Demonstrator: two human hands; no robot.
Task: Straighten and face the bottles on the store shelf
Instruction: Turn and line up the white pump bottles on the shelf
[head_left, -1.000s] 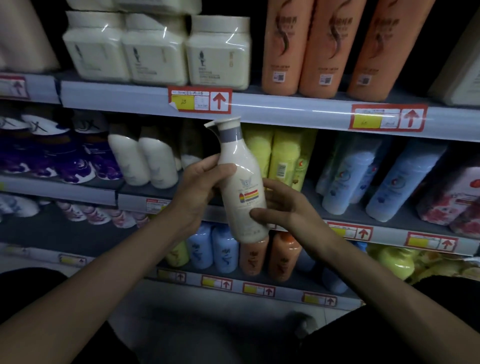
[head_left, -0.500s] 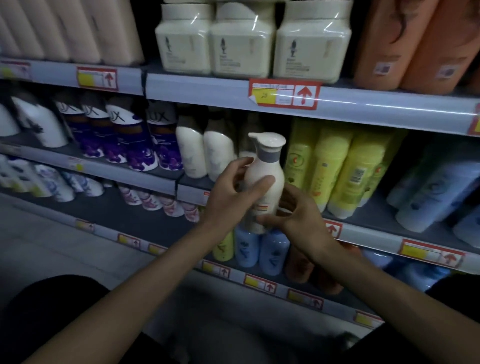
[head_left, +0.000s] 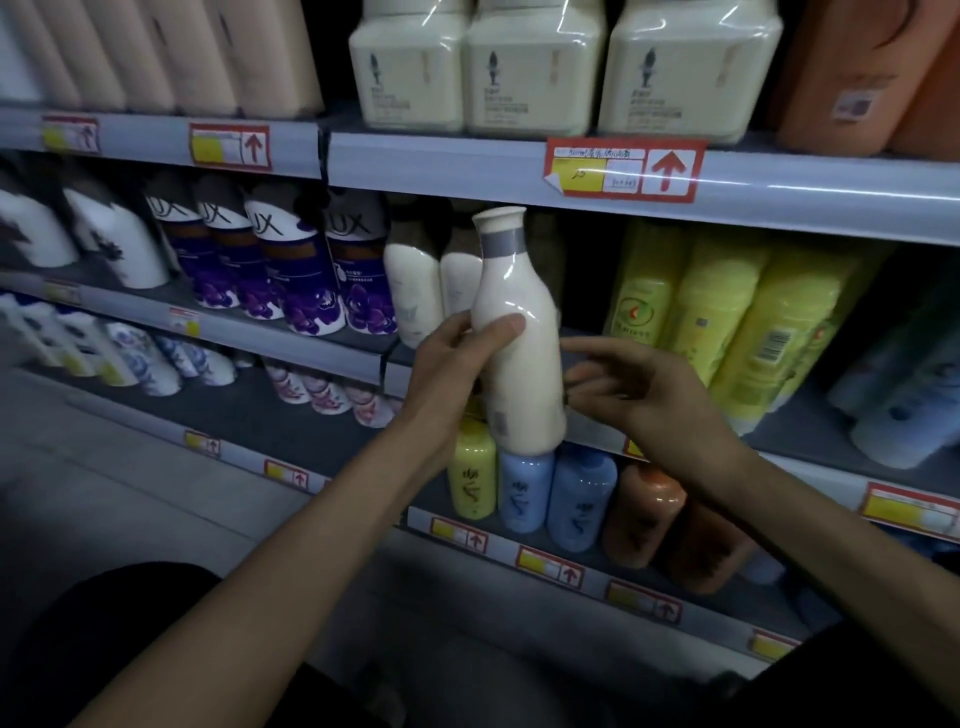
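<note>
My left hand (head_left: 453, 364) grips a cream pump bottle with a grey collar (head_left: 514, 332), upright in front of the middle shelf (head_left: 291, 340). The bottle's plain back faces me, with a small barcode near its base. Just to its right, my right hand (head_left: 631, 387) hovers off the bottle, its fingers loosely extended toward it. Behind the held bottle stand two similar cream bottles (head_left: 415, 291). A dark gap lies to their right, beside the yellow bottles (head_left: 722, 312).
Purple and white Lux bottles (head_left: 291, 270) fill the middle shelf at left. Cream tubs (head_left: 530, 62) and orange bottles (head_left: 872, 78) stand on the upper shelf. Yellow, blue and orange bottles (head_left: 524, 488) line the lower shelf. Red price tags run along the shelf edges.
The bottle has been turned so its label faces away from me. My right hand has let go of it and moved slightly right. The view has shifted left.
</note>
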